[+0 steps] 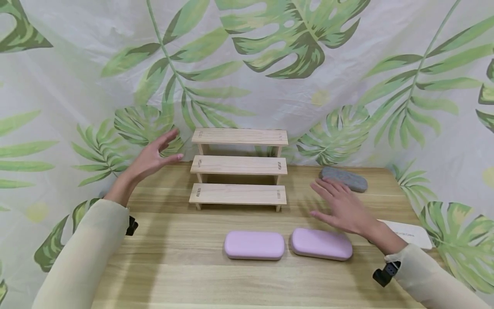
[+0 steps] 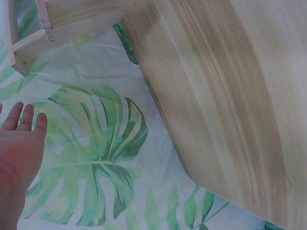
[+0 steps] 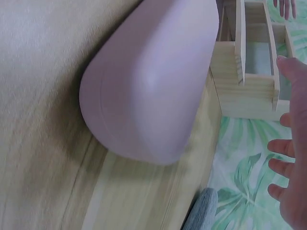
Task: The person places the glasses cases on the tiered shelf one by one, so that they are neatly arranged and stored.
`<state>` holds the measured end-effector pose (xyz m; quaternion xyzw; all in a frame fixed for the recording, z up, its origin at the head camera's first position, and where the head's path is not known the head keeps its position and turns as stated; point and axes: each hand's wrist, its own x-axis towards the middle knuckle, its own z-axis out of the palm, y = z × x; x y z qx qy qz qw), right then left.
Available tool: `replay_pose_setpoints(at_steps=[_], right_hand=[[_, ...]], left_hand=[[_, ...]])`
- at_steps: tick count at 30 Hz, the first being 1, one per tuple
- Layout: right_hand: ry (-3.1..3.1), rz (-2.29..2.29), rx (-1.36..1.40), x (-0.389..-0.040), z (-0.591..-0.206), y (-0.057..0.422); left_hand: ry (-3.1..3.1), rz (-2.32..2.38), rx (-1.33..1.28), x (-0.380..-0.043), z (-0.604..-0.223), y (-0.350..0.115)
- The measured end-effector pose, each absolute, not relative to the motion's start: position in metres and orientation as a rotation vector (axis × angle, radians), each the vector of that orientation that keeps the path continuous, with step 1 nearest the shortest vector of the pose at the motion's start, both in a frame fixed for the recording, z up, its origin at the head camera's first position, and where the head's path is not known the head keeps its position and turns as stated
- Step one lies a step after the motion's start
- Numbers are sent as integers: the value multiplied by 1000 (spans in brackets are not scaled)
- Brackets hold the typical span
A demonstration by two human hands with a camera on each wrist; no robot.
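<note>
My left hand (image 1: 151,159) is raised in the air to the left of a three-step wooden stand (image 1: 239,165), fingers spread and holding nothing. My right hand (image 1: 343,208) hovers with loosely spread fingers, apart from the two lilac hard cases, which look like glasses cases. One lilac case (image 1: 254,245) lies level in front of the stand; the other lilac case (image 1: 321,244) sits slightly angled just right of it, below my right hand. Beyond that hand lies a grey case (image 1: 344,179), partly covered by its fingers. The right wrist view shows a lilac case (image 3: 148,86) close up.
A white flat item with faint print (image 1: 409,234) lies near the right table edge, partly behind my right wrist. The wood-grain table (image 1: 185,279) backs onto a leaf-patterned cloth (image 1: 270,98), which also hangs at both sides. The stand rises near the table's back edge.
</note>
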<state>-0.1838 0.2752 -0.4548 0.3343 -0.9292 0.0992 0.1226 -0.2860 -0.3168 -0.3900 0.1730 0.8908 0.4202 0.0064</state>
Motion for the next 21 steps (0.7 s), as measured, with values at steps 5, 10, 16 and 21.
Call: replay_pose_setpoints(at_steps=[5,10,16,21], right_hand=[[-2706,296,1017,-180,-457,267],[-2681,315,1063,-177,-459,259],[-2699,337,1119,-173,-462,249],[-2700,372,1154,-169,-464,241]], left_hand=[[2751,1359,548,-291,-389,-316],[2714,1412,545,-298,-387,-314],[2660,1472,545,-304,-387,-311],[2652,1467,546,-309,-388,-305]])
